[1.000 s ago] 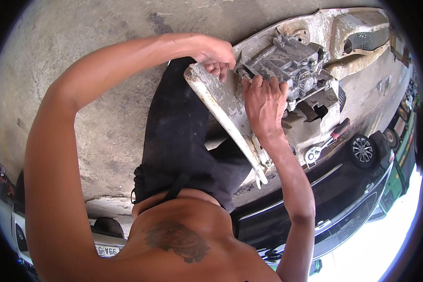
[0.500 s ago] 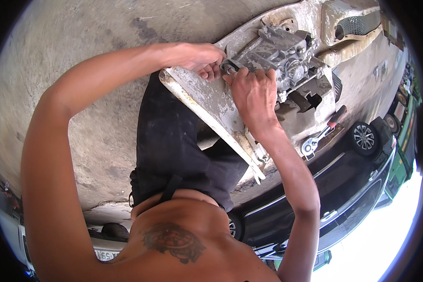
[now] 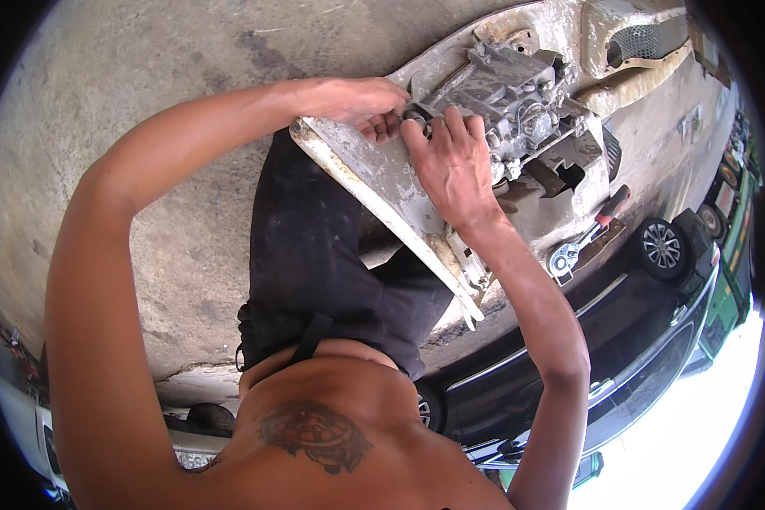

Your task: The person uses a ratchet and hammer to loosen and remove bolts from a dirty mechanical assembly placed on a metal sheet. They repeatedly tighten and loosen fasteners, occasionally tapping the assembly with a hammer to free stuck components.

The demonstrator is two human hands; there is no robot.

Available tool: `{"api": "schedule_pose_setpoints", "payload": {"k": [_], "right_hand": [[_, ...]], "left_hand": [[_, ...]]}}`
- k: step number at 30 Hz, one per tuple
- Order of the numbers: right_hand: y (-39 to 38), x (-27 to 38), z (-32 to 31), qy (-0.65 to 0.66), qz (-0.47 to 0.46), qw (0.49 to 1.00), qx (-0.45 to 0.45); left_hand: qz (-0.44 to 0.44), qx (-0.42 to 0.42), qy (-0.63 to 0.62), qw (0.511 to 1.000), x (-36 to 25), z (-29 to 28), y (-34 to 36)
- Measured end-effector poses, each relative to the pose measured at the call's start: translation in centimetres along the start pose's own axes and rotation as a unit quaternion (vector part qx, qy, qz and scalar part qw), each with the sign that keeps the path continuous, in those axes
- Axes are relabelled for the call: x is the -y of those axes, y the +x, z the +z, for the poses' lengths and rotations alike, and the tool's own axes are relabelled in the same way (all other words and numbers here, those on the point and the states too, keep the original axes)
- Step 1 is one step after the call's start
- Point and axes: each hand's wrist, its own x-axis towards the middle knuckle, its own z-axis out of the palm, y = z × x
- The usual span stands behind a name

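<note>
A dirty grey cast metal housing (image 3: 506, 98) with bolts and ribs is mounted on a chipped, cream-painted metal frame (image 3: 374, 161). At the housing's near left end a small dark round part (image 3: 416, 113) shows between my hands. My left hand (image 3: 370, 106) reaches it from the left, its fingers curled; what they grip is hidden. From the near side, my right hand (image 3: 455, 161) closes in with thumb and bent fingers around the same spot, and its fingertips cover most of what lies there.
A ratchet wrench (image 3: 582, 238) with a red and black handle lies to the right of the frame. Past it stands a dark car (image 3: 544, 331). A mesh-covered opening (image 3: 650, 42) shows at the frame's far end. Stained concrete floor (image 3: 187, 76) extends on the left.
My right hand has shifted slightly left, its thumb and fingers now further apart over the small round part. A shiny piece between the hands is now mostly covered. My left hand stays put.
</note>
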Motion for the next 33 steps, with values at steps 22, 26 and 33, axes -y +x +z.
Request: {"api": "schedule_pose_setpoints", "payload": {"k": [22, 26, 33], "right_hand": [[-0.8, -4.4, 1.6, 0.01, -0.138, 0.988, -0.073], [-0.1, -3.3, 0.4, 0.027, -0.034, 0.998, 0.053], [2.3, -0.5, -2.2, 0.046, 0.098, 0.961, 0.254]], "left_hand": [[0.0, -0.018, 0.023, 1.0, -0.6, 0.1, 0.0], [-0.007, -0.023, 0.023, 0.999, -0.6, 0.5, -0.1], [-0.001, -0.022, 0.031, 0.999, -0.6, 0.2, -0.2]]}}
